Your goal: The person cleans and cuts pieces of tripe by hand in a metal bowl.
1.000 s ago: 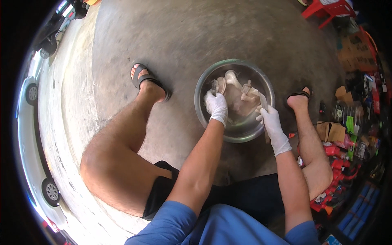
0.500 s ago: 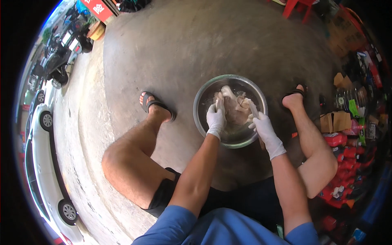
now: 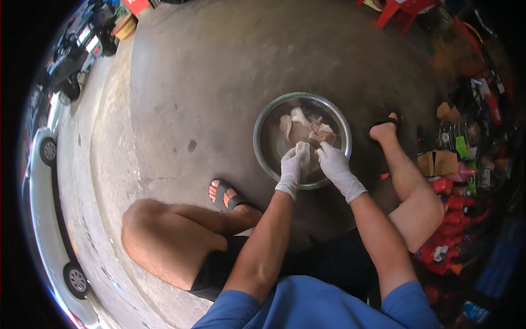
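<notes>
Head view, only one. Landmark = metal basin, round, sitting on the concrete floor.

Pale pieces: heaped inside the basin, whitish to pinkish, irregular shapes, mostly toward its far half. Exact kind unclear at this size.

Left hand: white glove, over the near rim of the basin, left of its middle. Fingers curled and bunched at the near edge of the heap. Gap between them hidden; can't tell whether they have hold of a piece.

Right hand: white glove, over the near right rim of the basin. Fingers bent in toward the left hand's, tips near them, a small dark sliver showing between the two. Can't tell how far they're open or if they grip anything.

Forearms come up from the near side of the basin, blue sleeves behind.

Left foot in dark sandal, left and near of basin. Right foot, also dark sandal, right of it.

Further right of basin: opened cardboard box, then red bottles nearer the person. Far right: red plastic stool. Well left of basin: white car.
</notes>
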`<state>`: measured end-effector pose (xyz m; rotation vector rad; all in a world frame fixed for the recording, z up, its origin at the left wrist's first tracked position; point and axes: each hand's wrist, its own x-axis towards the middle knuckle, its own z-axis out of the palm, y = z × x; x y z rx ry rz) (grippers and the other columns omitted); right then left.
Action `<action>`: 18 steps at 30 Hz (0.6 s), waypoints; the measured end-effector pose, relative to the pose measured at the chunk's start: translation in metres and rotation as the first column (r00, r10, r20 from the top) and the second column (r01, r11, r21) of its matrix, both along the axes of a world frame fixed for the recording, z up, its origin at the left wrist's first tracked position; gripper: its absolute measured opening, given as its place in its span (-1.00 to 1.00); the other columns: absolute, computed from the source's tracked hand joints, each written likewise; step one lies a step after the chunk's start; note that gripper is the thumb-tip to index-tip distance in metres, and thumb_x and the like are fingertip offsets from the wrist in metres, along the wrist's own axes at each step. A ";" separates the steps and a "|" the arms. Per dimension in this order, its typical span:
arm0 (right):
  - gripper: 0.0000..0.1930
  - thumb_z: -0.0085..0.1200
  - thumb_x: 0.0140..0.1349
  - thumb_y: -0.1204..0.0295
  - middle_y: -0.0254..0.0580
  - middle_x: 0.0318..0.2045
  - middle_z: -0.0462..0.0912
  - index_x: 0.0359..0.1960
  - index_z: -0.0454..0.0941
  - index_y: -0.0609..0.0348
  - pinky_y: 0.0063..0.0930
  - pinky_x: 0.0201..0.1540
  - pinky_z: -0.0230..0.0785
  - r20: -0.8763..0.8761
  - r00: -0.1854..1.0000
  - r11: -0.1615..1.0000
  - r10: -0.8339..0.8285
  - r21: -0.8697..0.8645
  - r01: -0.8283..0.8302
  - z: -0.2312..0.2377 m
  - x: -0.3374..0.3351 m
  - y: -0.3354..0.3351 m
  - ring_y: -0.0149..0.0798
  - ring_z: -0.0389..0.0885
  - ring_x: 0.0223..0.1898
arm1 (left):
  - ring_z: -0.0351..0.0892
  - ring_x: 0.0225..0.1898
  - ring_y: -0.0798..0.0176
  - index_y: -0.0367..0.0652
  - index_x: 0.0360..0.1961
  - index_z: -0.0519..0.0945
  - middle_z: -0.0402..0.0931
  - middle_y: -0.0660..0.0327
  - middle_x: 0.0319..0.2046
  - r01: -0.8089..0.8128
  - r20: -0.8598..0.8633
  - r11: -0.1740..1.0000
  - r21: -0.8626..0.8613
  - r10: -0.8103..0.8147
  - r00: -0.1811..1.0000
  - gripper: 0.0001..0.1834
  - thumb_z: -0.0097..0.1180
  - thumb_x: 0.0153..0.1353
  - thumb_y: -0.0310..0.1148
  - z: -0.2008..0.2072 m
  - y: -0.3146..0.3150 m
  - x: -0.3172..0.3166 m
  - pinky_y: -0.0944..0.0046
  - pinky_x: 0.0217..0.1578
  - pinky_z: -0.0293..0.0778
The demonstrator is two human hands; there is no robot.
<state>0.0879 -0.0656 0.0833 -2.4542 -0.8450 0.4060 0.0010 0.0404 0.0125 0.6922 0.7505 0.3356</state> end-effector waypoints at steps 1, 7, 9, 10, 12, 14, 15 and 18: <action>-0.82 -0.06 0.27 0.32 0.02 -0.41 0.64 -0.27 0.48 0.14 0.03 -0.25 0.40 0.117 0.992 0.997 0.041 -0.065 -0.034 0.003 -0.002 0.005 0.16 0.59 -0.30 | 0.56 -0.33 0.38 -0.30 -0.07 0.57 0.60 0.25 -0.27 -0.014 -0.001 1.000 -0.019 0.014 1.000 -0.71 0.11 0.20 -0.43 -0.005 -0.003 0.000 0.40 -0.30 0.48; -0.85 -0.09 0.21 0.36 0.01 -0.44 0.63 -0.30 0.47 0.12 0.03 -0.27 0.41 0.189 0.956 0.962 0.223 -0.203 -0.184 0.003 -0.001 0.027 0.12 0.63 -0.33 | 0.59 -0.28 0.27 -0.33 -0.12 0.58 0.61 0.17 -0.25 -0.067 -0.083 0.988 -0.136 0.056 0.995 -0.77 0.02 0.24 -0.46 -0.004 -0.011 0.006 0.33 -0.22 0.51; -0.86 -0.09 0.20 0.36 0.01 -0.44 0.64 -0.31 0.48 0.11 0.02 -0.27 0.41 0.163 0.949 0.937 0.270 -0.273 -0.220 0.005 0.002 0.032 0.11 0.63 -0.33 | 0.60 -0.27 0.24 -0.35 -0.14 0.58 0.60 0.15 -0.25 -0.022 -0.102 0.981 -0.190 0.003 0.995 -0.76 0.01 0.21 -0.47 0.000 -0.007 0.002 0.32 -0.21 0.51; -0.85 -0.09 0.21 0.34 0.01 -0.44 0.64 -0.32 0.48 0.10 0.02 -0.27 0.42 0.155 0.947 0.924 0.283 -0.309 -0.225 0.002 0.005 0.032 0.10 0.64 -0.33 | 0.60 -0.26 0.25 -0.35 -0.15 0.59 0.60 0.15 -0.24 -0.032 -0.138 0.983 -0.179 0.007 0.990 -0.76 0.01 0.20 -0.48 0.003 -0.008 0.002 0.31 -0.20 0.51; -0.82 -0.08 0.24 0.29 0.01 -0.44 0.65 -0.36 0.48 0.09 0.01 -0.29 0.42 0.135 0.957 0.912 0.258 -0.360 -0.195 -0.004 0.017 0.035 0.09 0.64 -0.33 | 0.59 -0.26 0.25 -0.36 -0.20 0.60 0.61 0.15 -0.26 -0.100 -0.123 0.978 -0.181 0.079 0.989 -0.77 0.01 0.16 -0.48 0.009 -0.008 0.002 0.28 -0.18 0.50; -0.80 -0.09 0.27 0.26 0.02 -0.44 0.65 -0.37 0.48 0.09 0.04 -0.30 0.41 0.160 0.967 0.938 0.200 -0.316 -0.141 -0.010 0.022 0.033 0.12 0.63 -0.36 | 0.58 -0.26 0.26 -0.35 -0.21 0.61 0.61 0.14 -0.26 -0.132 -0.102 0.975 -0.177 0.115 0.988 -0.78 0.02 0.15 -0.48 0.012 -0.004 0.005 0.28 -0.17 0.50; -0.80 -0.10 0.27 0.26 0.02 -0.45 0.64 -0.37 0.48 0.08 0.05 -0.30 0.41 0.166 0.966 0.938 0.196 -0.318 -0.136 -0.004 0.015 0.038 0.13 0.62 -0.37 | 0.58 -0.26 0.26 -0.34 -0.22 0.61 0.61 0.14 -0.27 -0.171 -0.096 0.971 -0.169 0.156 0.983 -0.78 0.03 0.15 -0.47 0.011 -0.001 0.001 0.29 -0.16 0.49; -0.80 -0.11 0.28 0.26 0.02 -0.46 0.64 -0.36 0.47 0.08 0.06 -0.31 0.41 0.152 0.920 0.901 0.361 -0.310 -0.302 0.005 -0.008 0.046 0.14 0.62 -0.39 | 0.56 -0.38 0.28 -0.33 -0.27 0.61 0.59 0.18 -0.36 -0.116 -0.149 0.985 -0.130 0.097 0.984 -0.80 0.02 0.16 -0.44 0.004 0.010 -0.009 0.30 -0.35 0.50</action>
